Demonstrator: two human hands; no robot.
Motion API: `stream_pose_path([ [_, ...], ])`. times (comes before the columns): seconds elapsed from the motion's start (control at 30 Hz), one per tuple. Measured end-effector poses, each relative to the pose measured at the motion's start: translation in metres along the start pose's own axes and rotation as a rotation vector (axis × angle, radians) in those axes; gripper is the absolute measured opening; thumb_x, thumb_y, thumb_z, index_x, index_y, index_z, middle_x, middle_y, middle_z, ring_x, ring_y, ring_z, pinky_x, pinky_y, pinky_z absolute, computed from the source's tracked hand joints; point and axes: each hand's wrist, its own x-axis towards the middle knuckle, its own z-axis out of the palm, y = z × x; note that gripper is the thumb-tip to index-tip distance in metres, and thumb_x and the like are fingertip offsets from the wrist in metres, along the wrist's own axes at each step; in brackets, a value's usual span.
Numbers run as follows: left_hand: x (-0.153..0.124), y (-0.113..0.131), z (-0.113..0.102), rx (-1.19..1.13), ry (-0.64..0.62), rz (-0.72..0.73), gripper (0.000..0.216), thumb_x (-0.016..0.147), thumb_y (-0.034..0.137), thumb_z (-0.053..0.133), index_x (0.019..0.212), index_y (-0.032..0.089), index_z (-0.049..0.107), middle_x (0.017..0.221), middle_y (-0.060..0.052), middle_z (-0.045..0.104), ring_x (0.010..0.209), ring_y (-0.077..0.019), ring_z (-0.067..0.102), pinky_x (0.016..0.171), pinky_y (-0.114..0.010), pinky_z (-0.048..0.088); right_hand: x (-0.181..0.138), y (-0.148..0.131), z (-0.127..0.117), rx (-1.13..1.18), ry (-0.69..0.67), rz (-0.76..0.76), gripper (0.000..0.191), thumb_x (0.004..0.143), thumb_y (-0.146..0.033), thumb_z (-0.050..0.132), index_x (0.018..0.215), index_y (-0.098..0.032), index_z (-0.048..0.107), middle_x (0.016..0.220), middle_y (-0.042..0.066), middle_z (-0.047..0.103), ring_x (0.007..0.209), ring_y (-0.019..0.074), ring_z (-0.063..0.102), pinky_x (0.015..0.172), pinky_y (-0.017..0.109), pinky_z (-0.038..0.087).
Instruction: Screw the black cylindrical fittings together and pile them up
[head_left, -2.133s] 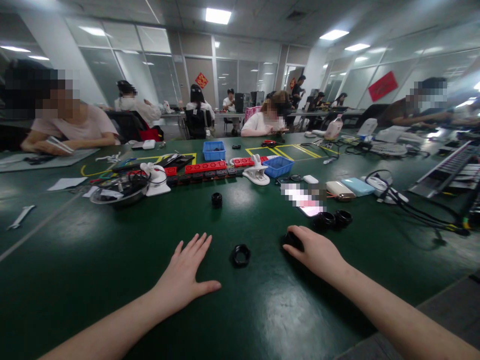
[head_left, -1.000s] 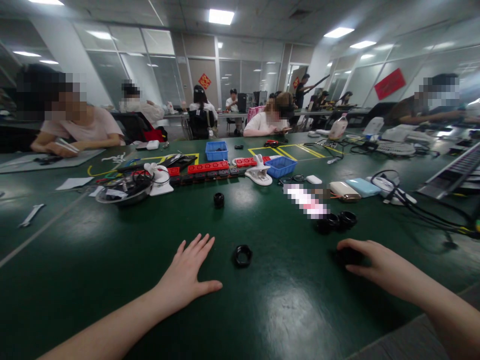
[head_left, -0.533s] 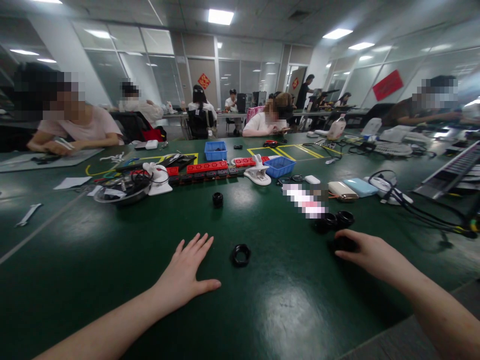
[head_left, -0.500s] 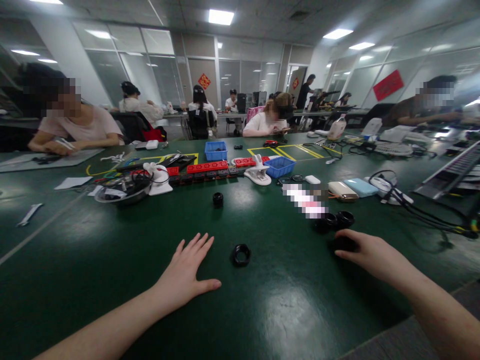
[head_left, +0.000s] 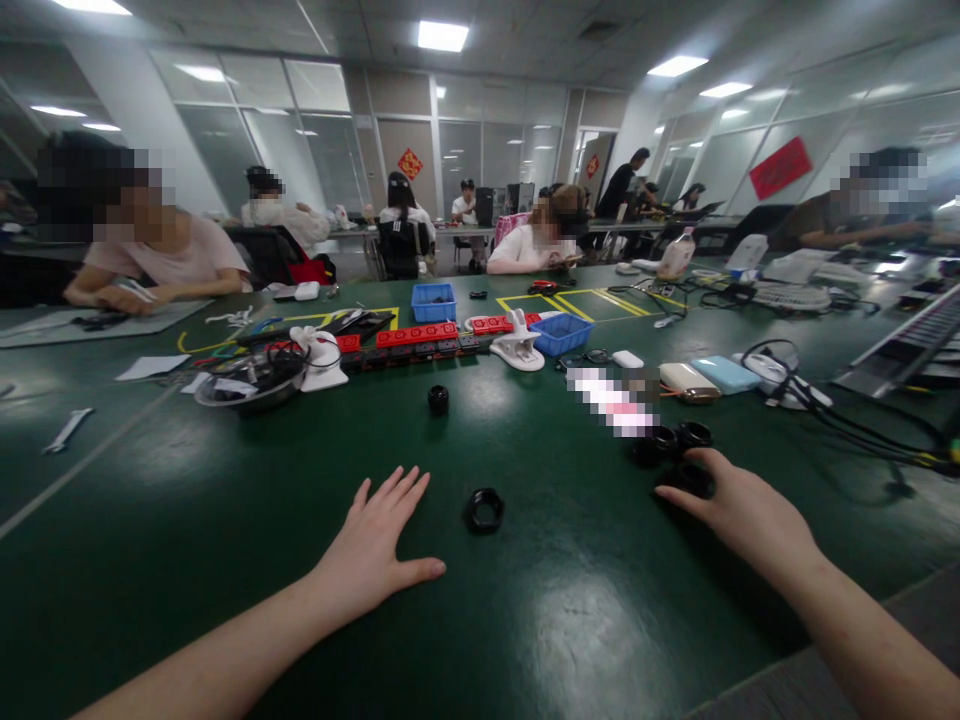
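My left hand point(head_left: 371, 548) lies flat on the green table point(head_left: 225, 520), fingers spread, holding nothing. A black hexagonal ring nut point(head_left: 485, 509) sits just right of its fingertips. My right hand point(head_left: 739, 512) reaches to the right, thumb and fingers closed around a small black round part point(head_left: 694, 479) on the table. That part sits right beside two more black round parts point(head_left: 671, 440). Another black cylinder part point(head_left: 438, 399) stands alone further back in the middle.
Red and black strips point(head_left: 409, 340), two blue bins point(head_left: 433, 301), white clamps point(head_left: 517, 347), a metal bowl of cables point(head_left: 251, 380), power banks point(head_left: 701, 378) and wires lie across the table. A wrench point(head_left: 66, 429) lies at left. Several people sit around it.
My right hand carried the black part from beside the ring nut out to the right, then forward up to the two black parts. My left hand stayed flat.
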Motion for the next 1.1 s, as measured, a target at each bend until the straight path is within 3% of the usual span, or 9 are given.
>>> stream_pose_path([
  [0.1,0.000,-0.002,0.002,-0.002,-0.002,0.005,0.094,0.069,0.075,0.041,0.140,0.018,0.018,0.146,-0.010,0.017,0.134,-0.0296,0.014,0.105,-0.057,0.012,-0.003,-0.001,-0.007,-0.050,0.062,-0.021,0.075,0.065,-0.067,0.053,0.114,-0.010,0.048,0.084,0.017,0.062,0.078,0.0329,0.059,0.060,0.039,0.046],
  [0.23,0.000,-0.004,0.003,-0.014,0.014,0.012,0.094,0.069,0.075,0.043,0.140,0.018,0.019,0.146,-0.010,0.017,0.133,-0.0307,0.015,0.104,-0.058,0.012,-0.016,-0.034,-0.023,0.020,0.219,-0.117,0.061,0.071,-0.061,0.051,0.108,-0.013,0.051,0.093,0.015,0.061,0.086,0.0321,0.057,0.071,0.042,0.045],
  [0.3,-0.001,-0.004,0.003,-0.023,0.020,0.012,0.094,0.068,0.074,0.044,0.140,0.018,0.019,0.146,-0.010,0.018,0.133,-0.0310,0.015,0.105,-0.057,0.013,-0.026,-0.067,-0.027,0.148,0.149,-0.251,0.054,0.074,-0.056,0.051,0.109,-0.015,0.052,0.099,0.013,0.060,0.090,0.0287,0.057,0.075,0.039,0.046],
  [0.37,-0.001,-0.003,0.002,-0.023,0.018,0.008,0.094,0.069,0.073,0.045,0.140,0.017,0.020,0.146,-0.010,0.018,0.133,-0.0309,0.015,0.105,-0.057,0.013,-0.035,-0.105,-0.025,0.226,-0.019,-0.452,0.055,0.075,-0.050,0.055,0.118,-0.017,0.048,0.111,0.012,0.057,0.100,0.0268,0.054,0.083,0.038,0.045],
  [0.47,-0.001,-0.001,0.002,-0.001,0.013,0.000,0.094,0.069,0.071,0.048,0.140,0.016,0.019,0.146,-0.010,0.018,0.134,-0.0301,0.015,0.105,-0.056,0.012,-0.043,-0.156,-0.013,0.232,-0.207,-0.673,0.078,0.066,-0.044,0.067,0.131,-0.015,0.037,0.124,0.014,0.050,0.112,0.0280,0.048,0.094,0.039,0.039],
  [0.57,0.000,0.000,0.003,0.021,0.015,-0.001,0.094,0.068,0.069,0.050,0.140,0.017,0.019,0.146,-0.009,0.018,0.134,-0.0292,0.014,0.106,-0.055,0.012,-0.042,-0.185,0.002,0.240,-0.292,-0.752,0.094,0.057,-0.041,0.075,0.135,-0.011,0.032,0.126,0.017,0.046,0.113,0.0297,0.046,0.095,0.041,0.039],
  [0.67,0.000,-0.002,0.003,0.021,0.016,0.006,0.093,0.069,0.069,0.050,0.140,0.018,0.019,0.146,-0.009,0.018,0.134,-0.0285,0.014,0.106,-0.054,0.012,-0.037,-0.194,0.011,0.252,-0.333,-0.786,0.092,0.054,-0.042,0.077,0.131,-0.011,0.038,0.122,0.016,0.048,0.108,0.0300,0.048,0.091,0.041,0.041],
  [0.83,0.001,-0.005,0.004,0.012,-0.006,0.017,0.092,0.069,0.072,0.046,0.140,0.020,0.019,0.147,-0.008,0.017,0.134,-0.0288,0.014,0.105,-0.055,0.014,-0.030,-0.193,0.017,0.297,-0.347,-0.800,0.047,0.071,-0.031,0.066,0.114,-0.017,0.055,0.107,0.009,0.054,0.097,0.0214,0.053,0.085,0.032,0.044],
  [1.1,0.002,-0.007,0.005,-0.009,-0.005,0.026,0.091,0.068,0.076,0.041,0.139,0.022,0.023,0.147,-0.008,0.016,0.134,-0.0309,0.013,0.104,-0.057,0.013,-0.004,-0.193,0.024,0.279,-0.272,-0.749,0.043,0.068,-0.033,0.070,0.108,-0.020,0.059,0.096,0.007,0.054,0.093,0.0214,0.051,0.081,0.031,0.043],
])
